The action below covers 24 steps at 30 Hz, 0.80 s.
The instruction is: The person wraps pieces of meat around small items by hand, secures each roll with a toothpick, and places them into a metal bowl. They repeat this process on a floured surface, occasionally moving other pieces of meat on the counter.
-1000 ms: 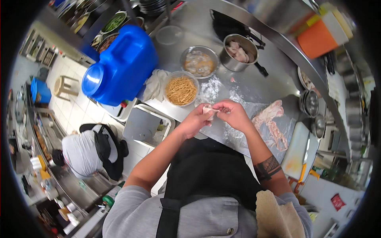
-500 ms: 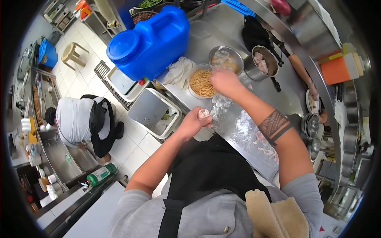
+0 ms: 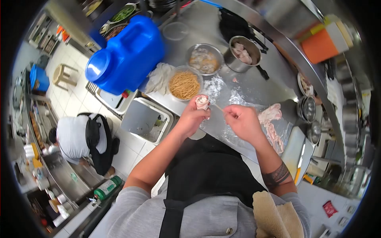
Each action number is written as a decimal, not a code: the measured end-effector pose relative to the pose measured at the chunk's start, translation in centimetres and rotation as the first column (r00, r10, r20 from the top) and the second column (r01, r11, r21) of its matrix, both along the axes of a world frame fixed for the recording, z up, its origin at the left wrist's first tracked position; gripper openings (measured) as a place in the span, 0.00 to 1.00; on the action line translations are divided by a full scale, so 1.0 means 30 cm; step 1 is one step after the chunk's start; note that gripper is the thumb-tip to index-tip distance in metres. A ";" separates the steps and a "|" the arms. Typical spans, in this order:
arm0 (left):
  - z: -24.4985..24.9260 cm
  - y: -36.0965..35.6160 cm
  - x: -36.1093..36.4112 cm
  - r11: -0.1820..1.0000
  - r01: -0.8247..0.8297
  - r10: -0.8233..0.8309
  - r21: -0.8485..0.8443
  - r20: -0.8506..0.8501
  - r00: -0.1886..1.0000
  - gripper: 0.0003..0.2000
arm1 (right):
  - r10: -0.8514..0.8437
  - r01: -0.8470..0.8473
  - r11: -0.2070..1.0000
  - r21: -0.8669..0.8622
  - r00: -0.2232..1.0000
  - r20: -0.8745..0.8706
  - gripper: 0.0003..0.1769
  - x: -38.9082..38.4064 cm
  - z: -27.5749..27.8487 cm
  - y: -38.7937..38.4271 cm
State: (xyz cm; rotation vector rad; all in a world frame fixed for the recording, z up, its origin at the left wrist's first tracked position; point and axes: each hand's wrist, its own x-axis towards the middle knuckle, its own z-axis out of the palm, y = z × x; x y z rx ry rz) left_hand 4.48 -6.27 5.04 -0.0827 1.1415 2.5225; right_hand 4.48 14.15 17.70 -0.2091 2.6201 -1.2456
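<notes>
Meat roll, short, pale pink and spiral-ended, sits just about mid-frame in the head view, and the left hand is wrapped around it with the end poking up past the fingers. Right hand, a bit right of that, is pinching a thin tan wooden stick between thumb and fingertips. The stick's tip is right near the roll, but honestly can't tell if they're touching.

Just above the hands there's a clear round plastic tub full of more of those tan sticks, then a shallow round metal bowl with lumpy whitish and orange stuff in it. Next to that, upper right of center, is a deep metal saucepan with a dark handle and pale pink meat inside.

White powder is scattered over the shiny steel counter. Right of the hands, ragged pale pink meat strips lie on clear plastic sheeting, and further right is a white rectangular cutting board.

Upper left has a big blue plastic jug beside a crumpled white cloth. Left edge area: another person in a light grey top, bent over a metal sink.
</notes>
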 end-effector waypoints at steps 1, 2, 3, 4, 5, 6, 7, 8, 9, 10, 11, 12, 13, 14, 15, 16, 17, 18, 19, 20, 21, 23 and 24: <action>0.024 0.016 -0.016 0.992 0.007 -0.015 0.122 0.064 0.998 0.17 | -0.033 0.033 0.999 -0.009 0.999 -0.006 0.08 0.018 -0.001 0.013; 0.044 0.035 -0.031 0.971 0.007 -0.039 0.240 0.130 0.991 0.15 | -0.031 0.031 1.000 0.006 0.999 -0.036 0.08 0.034 -0.003 0.026; 0.057 0.058 -0.046 0.972 0.042 -0.073 0.231 0.127 0.989 0.15 | -0.029 0.030 0.999 0.022 0.997 -0.065 0.09 0.049 -0.007 0.038; 0.067 0.081 -0.060 0.954 0.041 -0.090 0.298 0.150 0.985 0.16 | -0.058 0.058 0.998 -0.002 0.996 -0.062 0.08 0.054 -0.016 0.052; 0.079 0.105 -0.070 0.932 0.036 -0.106 0.361 0.176 0.979 0.18 | -0.092 0.092 0.996 -0.012 0.994 -0.064 0.08 0.060 -0.020 0.063; 0.098 0.129 -0.077 0.930 0.057 -0.121 0.364 0.154 0.981 0.19 | -0.105 0.105 0.994 -0.006 0.990 -0.093 0.08 0.065 -0.022 0.071; 0.106 0.151 -0.083 0.931 0.086 -0.149 0.354 0.152 0.977 0.19 | -0.115 0.116 0.993 0.001 0.986 -0.122 0.07 0.069 -0.025 0.081; 0.114 0.169 -0.087 0.940 0.095 -0.147 0.329 0.138 0.979 0.17 | -0.144 0.143 0.990 -0.010 0.982 -0.123 0.07 0.074 -0.028 0.092; 0.124 0.185 -0.090 0.947 0.101 -0.145 0.305 0.124 0.982 0.15 | -0.154 0.153 0.988 -0.021 0.980 -0.129 0.07 0.080 -0.030 0.102; 0.134 0.200 -0.091 0.947 0.123 -0.166 0.297 0.123 0.978 0.15 | -0.162 0.159 0.987 -0.031 0.978 -0.134 0.06 0.087 -0.031 0.110; 0.145 0.213 -0.091 0.957 0.117 -0.151 0.265 0.112 0.982 0.14 | -0.182 0.178 0.983 -0.037 0.974 -0.135 0.06 0.098 -0.026 0.113; 0.154 0.222 -0.089 0.966 0.106 -0.133 0.234 0.101 0.986 0.13 | -0.212 0.204 0.977 -0.064 0.966 -0.151 0.06 0.108 -0.014 0.113; 0.157 0.229 -0.089 0.966 0.117 -0.143 0.230 0.101 0.985 0.13 | -0.238 0.226 0.970 -0.089 0.957 -0.166 0.06 0.117 -0.005 0.112; 0.160 0.232 -0.089 0.967 0.122 -0.145 0.223 0.087 0.986 0.13 | -0.246 0.233 0.968 -0.092 0.955 -0.165 0.06 0.123 -0.003 0.113; 0.163 0.234 -0.086 0.968 0.127 -0.146 0.217 0.073 0.987 0.12 | -0.248 0.232 0.967 -0.109 0.955 -0.161 0.06 0.129 -0.001 0.113; 0.168 0.236 -0.078 0.967 0.133 -0.152 0.216 0.074 0.986 0.12 | -0.248 0.230 0.965 -0.124 0.956 -0.157 0.06 0.137 -0.001 0.112; 0.175 0.235 -0.073 0.970 0.135 -0.150 0.202 0.061 0.987 0.11 | -0.253 0.236 0.964 -0.124 0.955 -0.157 0.06 0.144 -0.003 0.107; 0.178 0.234 -0.068 0.973 0.136 -0.147 0.189 0.047 0.988 0.11 | -0.273 0.256 0.960 -0.118 0.948 -0.165 0.05 0.149 -0.008 0.101; 0.176 0.229 -0.065 0.973 0.138 -0.149 0.188 0.047 0.988 0.11 | -0.290 0.274 0.955 -0.112 0.941 -0.173 0.05 0.154 -0.013 0.092; 0.173 0.220 -0.059 0.971 0.140 -0.147 0.195 0.020 0.989 0.11 | -0.291 0.275 0.955 -0.113 0.941 -0.172 0.05 0.161 -0.017 0.080; 0.171 0.209 -0.052 0.969 0.142 -0.144 0.202 -0.007 0.990 0.10 | -0.295 0.280 0.955 -0.095 0.931 -0.216 0.05 0.170 -0.020 0.067; 0.177 0.185 -0.038 0.969 0.149 -0.144 0.196 -0.043 0.989 0.10 | -0.297 0.287 0.955 -0.077 0.918 -0.261 0.05 0.187 -0.030 0.042; 0.182 0.173 -0.033 0.970 0.155 -0.142 0.190 -0.079 0.987 0.10 | -0.298 0.295 0.954 -0.055 0.915 -0.271 0.04 0.197 -0.041 0.028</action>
